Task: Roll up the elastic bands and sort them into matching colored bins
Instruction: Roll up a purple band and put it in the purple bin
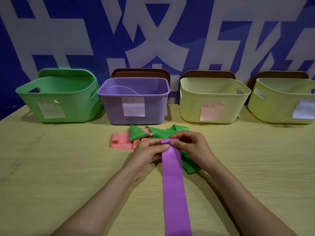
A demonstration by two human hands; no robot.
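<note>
Tabletop (68,167) bears purple band (173,176); left fingers (156,145), right fingers (184,142) pinch rolled end

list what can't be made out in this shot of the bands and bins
Purple band: its near end is cut off by the bottom edge, head view.
Far-right bin: cut by the right edge.
Green bin label: writing too faint to read.
Green band: partly hidden under the right hand and purple band.
</note>
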